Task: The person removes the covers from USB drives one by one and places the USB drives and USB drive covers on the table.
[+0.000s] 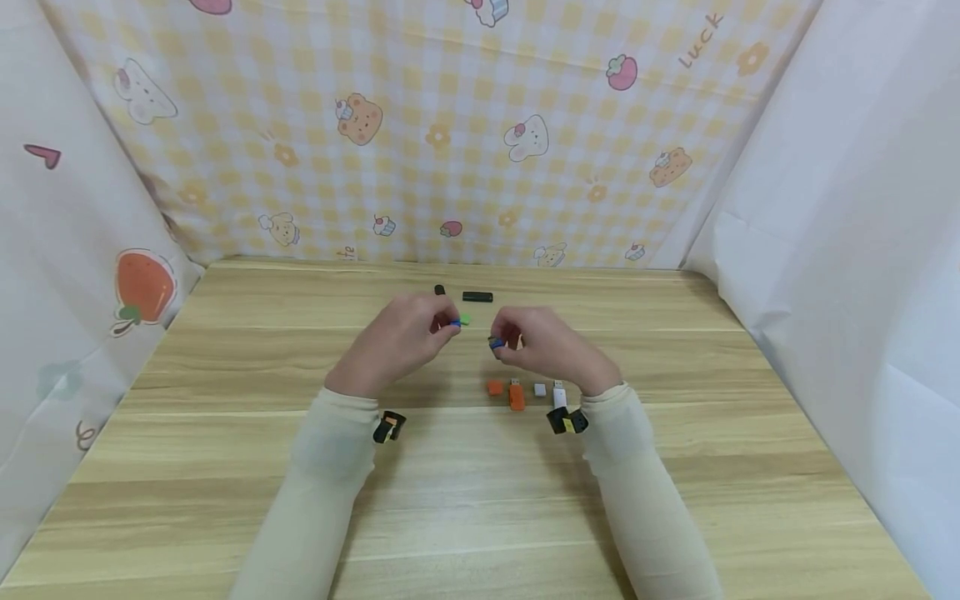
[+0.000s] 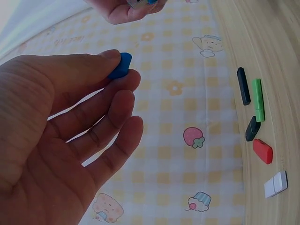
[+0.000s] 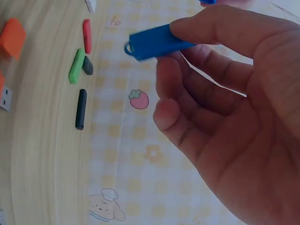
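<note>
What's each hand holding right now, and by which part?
Left hand: small blue piece, pinched by its sides between thumb and forefinger. Right hand: blue stick, held by the end away from its loop.

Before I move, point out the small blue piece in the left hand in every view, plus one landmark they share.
Head: small blue piece near centre, slightly left, held by the left hand.
Left wrist: small blue piece left of centre, in the upper half.
Right wrist: small blue piece at the top edge, right of centre.
Shared landmark: the long black stick lying on the table.
</note>
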The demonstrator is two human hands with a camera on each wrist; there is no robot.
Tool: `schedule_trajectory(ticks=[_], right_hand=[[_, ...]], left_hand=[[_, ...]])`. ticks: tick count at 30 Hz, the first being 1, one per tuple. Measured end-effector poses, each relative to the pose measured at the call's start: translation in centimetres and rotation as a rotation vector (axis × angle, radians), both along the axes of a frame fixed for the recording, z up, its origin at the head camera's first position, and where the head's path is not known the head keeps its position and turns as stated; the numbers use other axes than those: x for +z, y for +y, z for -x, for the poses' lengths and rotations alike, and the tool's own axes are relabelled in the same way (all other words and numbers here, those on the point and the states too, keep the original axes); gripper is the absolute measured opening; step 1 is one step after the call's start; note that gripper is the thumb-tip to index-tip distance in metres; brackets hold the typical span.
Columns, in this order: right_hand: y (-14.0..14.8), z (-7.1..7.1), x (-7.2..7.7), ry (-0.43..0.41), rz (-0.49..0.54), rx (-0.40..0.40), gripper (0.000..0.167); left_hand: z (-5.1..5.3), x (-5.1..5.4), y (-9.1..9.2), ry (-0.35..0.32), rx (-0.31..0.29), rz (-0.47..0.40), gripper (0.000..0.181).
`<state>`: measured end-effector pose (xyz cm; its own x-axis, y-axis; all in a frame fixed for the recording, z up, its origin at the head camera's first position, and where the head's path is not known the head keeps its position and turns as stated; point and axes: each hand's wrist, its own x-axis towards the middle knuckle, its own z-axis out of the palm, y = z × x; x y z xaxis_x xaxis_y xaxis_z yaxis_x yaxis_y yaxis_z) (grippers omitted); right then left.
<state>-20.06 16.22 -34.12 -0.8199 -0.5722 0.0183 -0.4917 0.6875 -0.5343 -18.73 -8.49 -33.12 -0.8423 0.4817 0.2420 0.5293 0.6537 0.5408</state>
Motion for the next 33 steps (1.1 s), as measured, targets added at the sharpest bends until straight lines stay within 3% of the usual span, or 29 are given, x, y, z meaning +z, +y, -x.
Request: schedule_trajectory(ticks=[8, 16, 22, 33], right_hand=[[-1.2, -0.2, -0.7, -0.1, -0.027, 0.069, 0.011], [-2.6, -0.1, -1.9, -0.095, -0.104, 0.131, 0.008], [-3.1, 0.1, -3.0, -0.138, -0.126, 0.141, 0.002], [-3.7, 0.4, -4.1, -0.217, -0.169, 0.103, 0.007]], left_hand=[[0.0, -0.1, 0.0, -0.006, -0.001, 0.006, 0.006], [-0.1, 0.0, 0.1, -0.017, -0.002, 0.015, 0.008], [0.1, -0.3, 0.1, -0.013, -0.005, 0.018, 0.007], [0.1, -0.3, 0.3, -0.028, -0.002, 0.036, 0.009]])
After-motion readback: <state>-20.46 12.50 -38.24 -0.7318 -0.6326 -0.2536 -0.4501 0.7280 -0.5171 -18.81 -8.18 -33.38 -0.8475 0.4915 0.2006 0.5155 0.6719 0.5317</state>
